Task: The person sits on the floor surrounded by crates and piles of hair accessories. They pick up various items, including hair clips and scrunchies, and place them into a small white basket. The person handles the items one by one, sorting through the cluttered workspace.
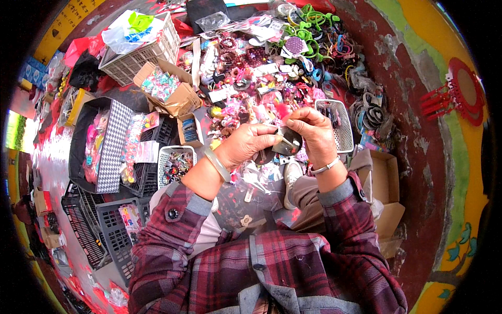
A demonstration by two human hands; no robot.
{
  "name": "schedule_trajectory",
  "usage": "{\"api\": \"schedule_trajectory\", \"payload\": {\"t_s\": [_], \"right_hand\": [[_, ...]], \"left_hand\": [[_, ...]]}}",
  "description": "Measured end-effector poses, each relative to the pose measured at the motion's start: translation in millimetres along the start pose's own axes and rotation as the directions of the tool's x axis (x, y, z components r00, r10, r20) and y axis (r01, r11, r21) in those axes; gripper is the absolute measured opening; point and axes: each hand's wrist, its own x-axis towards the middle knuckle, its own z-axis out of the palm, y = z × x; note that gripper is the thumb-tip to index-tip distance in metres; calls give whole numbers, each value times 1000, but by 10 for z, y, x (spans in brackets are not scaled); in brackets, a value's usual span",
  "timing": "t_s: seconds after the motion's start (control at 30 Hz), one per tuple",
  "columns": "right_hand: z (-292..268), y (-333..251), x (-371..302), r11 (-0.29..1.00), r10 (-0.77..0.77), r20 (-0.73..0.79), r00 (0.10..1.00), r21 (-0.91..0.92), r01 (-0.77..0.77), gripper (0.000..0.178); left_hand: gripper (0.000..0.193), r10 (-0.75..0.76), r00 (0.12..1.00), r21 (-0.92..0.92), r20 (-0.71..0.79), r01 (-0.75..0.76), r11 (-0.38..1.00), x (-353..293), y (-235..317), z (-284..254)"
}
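Note:
Both my hands are raised close together over a heap of hair accessories point(243, 78). Between them is a small, partly see-through dark packet point(285, 146). My left hand point(244, 148) is closed, with thumb and forefinger pinching the packet's upper edge. The fingers of my right hand point(314, 135) are closed in a pinch above its right side. What those fingertips hold is too small to make out. A fluffy red piece point(283, 110) shows just beyond them; whether it is held or lies in the heap I cannot tell.
White baskets of small items flank the heap, one left point(177, 152) and one right point(342, 125). At left stand an open cardboard box point(180, 102), a houndstooth-patterned box point(112, 152), dark crates point(117, 225) and a beige crate point(125, 68). Green headbands point(311, 31) lie far right.

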Motion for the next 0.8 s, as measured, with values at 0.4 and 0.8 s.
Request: {"api": "schedule_trajectory", "payload": {"t_s": [0.4,0.8], "right_hand": [[18,-42,-2,996,37,16,999,-79,-36,7],[-122,-86,78,994,71,-62,996,-76,-75,5]], "left_hand": [[32,-15,999,-69,48,18,997,-2,-15,-13],[34,42,995,-207,-87,-59,977,23,-21,-43]]}}
